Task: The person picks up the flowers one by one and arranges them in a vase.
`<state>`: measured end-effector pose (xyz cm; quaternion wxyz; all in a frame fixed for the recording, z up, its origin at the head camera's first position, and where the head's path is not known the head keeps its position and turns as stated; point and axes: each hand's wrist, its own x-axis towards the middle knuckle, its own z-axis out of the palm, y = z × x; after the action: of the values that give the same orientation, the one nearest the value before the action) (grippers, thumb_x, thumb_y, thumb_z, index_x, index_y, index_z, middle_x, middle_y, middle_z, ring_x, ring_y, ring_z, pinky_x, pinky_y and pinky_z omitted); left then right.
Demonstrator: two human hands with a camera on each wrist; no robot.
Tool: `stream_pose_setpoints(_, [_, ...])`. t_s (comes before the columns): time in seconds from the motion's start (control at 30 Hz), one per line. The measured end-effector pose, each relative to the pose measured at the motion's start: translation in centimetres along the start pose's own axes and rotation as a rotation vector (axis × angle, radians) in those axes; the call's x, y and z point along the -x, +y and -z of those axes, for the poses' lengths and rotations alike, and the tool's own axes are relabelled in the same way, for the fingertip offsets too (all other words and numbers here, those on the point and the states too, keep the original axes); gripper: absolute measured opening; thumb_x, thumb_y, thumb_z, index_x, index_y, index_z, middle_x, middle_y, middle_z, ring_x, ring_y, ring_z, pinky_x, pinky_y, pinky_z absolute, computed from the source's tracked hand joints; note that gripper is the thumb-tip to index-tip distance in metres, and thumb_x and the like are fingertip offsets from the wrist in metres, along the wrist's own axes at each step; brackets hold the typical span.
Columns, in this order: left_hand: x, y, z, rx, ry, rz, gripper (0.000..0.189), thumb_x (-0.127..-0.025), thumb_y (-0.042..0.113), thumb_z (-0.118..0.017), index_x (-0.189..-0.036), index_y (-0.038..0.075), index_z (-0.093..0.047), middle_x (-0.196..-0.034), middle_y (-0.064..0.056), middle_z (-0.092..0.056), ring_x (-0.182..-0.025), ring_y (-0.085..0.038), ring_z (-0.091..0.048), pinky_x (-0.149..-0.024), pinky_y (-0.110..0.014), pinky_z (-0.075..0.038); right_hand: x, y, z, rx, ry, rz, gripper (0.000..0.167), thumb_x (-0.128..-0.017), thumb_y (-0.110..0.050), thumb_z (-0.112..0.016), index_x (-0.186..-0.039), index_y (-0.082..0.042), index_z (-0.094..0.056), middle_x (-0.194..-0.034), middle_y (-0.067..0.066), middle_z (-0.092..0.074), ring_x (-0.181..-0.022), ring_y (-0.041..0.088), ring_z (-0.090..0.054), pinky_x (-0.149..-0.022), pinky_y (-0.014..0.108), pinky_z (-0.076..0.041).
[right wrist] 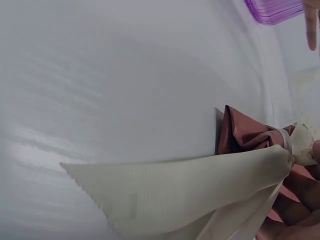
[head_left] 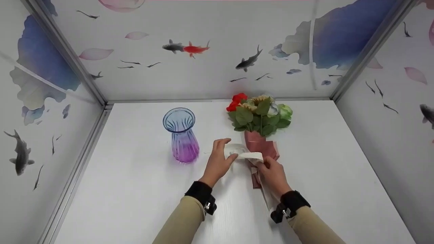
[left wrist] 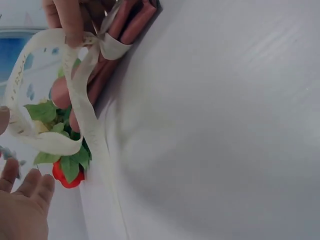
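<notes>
A cream ribbon [head_left: 252,156] is tied round the pink paper wrap [head_left: 259,144] of a flower bouquet [head_left: 261,115] lying on the table. My right hand [head_left: 274,174] pinches the ribbon at the knot; in the right wrist view a wide ribbon tail [right wrist: 175,192] trails from there. Beside the upright ribbon loop [left wrist: 42,142], my left hand [head_left: 217,164] has its fingers spread, the thumb right at the loop's edge. The left wrist view shows those fingers [left wrist: 32,182] apart, with the right hand [left wrist: 70,20] at the knot above.
A ribbed glass vase [head_left: 184,142], blue at the top and purple below, stands left of the hands. White walls [head_left: 210,74] printed with fish and petals enclose the back and sides of the white table [head_left: 135,189].
</notes>
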<state>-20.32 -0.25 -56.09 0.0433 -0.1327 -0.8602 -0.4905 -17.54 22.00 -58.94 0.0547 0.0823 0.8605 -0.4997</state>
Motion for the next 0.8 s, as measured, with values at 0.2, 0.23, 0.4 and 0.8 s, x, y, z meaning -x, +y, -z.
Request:
stream_pose_setpoints(0.2, [0.6, -2.5, 0.6, -0.235, -0.158, 0.08, 0.056, -0.102, 0.019, -0.062, -0.15, -0.003, -0.044, -0.158, -0.021, -0.038, -0.148, -0.046, -0.031, -0.121, -0.051, -0.03, -0.2, 0.1, 0.1, 0.053, 0.025, 0.012, 0.016, -0.103, -0.027, -0.059, -0.1, -0.012, -0.064, -0.094, 0.004, -0.063, -0.088, 0.022, -0.055, -0.076, 0.034, -0.042])
stream_pose_setpoints(0.23, [0.6, -2.8, 0.6, -0.286, -0.185, 0.084, 0.056, -0.102, 0.019, -0.06, -0.15, -0.003, -0.044, -0.16, -0.021, -0.037, -0.149, -0.048, -0.028, -0.121, -0.054, -0.028, -0.2, 0.1, 0.1, 0.06, 0.027, 0.018, 0.016, -0.103, -0.026, -0.059, -0.099, -0.012, -0.064, -0.092, 0.004, -0.062, -0.087, 0.022, -0.054, -0.076, 0.034, -0.042])
stream_pose_setpoints(0.4, [0.8, -3.7, 1.0, -0.485, -0.28, 0.12, 0.057, -0.106, 0.029, -0.053, -0.154, 0.001, -0.041, -0.164, -0.018, -0.032, -0.15, -0.049, -0.025, -0.12, -0.061, -0.026, -0.3, 0.2, 0.2, 0.065, 0.022, 0.025, 0.016, -0.103, -0.026, -0.058, -0.098, -0.012, -0.062, -0.088, 0.003, -0.059, -0.084, 0.022, -0.054, -0.072, 0.033, -0.041])
stream_pose_setpoints(0.8, [1.9, -4.0, 1.6, -0.697, -0.315, 0.163, 0.061, -0.106, 0.04, -0.05, -0.154, 0.003, -0.043, -0.161, -0.014, -0.039, -0.15, -0.034, -0.034, -0.121, -0.057, -0.025, -0.4, 0.2, 0.3, 0.08, 0.047, 0.035, 0.018, -0.103, -0.026, -0.059, -0.094, -0.01, -0.059, -0.083, 0.003, -0.055, -0.08, 0.022, -0.052, -0.069, 0.032, -0.039])
